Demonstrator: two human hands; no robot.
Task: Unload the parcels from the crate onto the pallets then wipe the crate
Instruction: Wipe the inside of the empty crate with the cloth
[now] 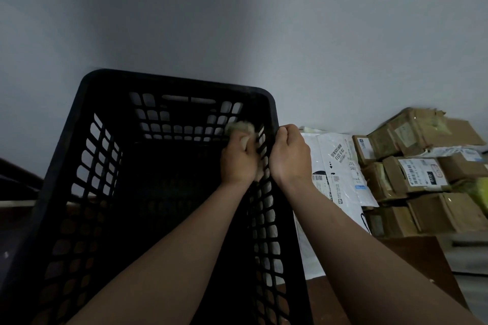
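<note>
While no parcel is made out inside the black plastic lattice crate point(171, 79), brown cardboard parcels point(417, 174) are stacked just beside its right wall. A pale crumpled cloth point(239, 126) is pinched by the left grip point(239, 159) near the crate's far right inner corner. The right rim is clasped by the curled right grip point(290, 155). The crate is judged stiff and light, best steadied at the rim.

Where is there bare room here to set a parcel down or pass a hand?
Free: the crate floor, between its left wall and the left hand holding the cloth. Also the brown board between the right forearm and the cardboard boxes. Crowded: beyond the right hand on the rim, where white mailers and boxes pile up.
</note>
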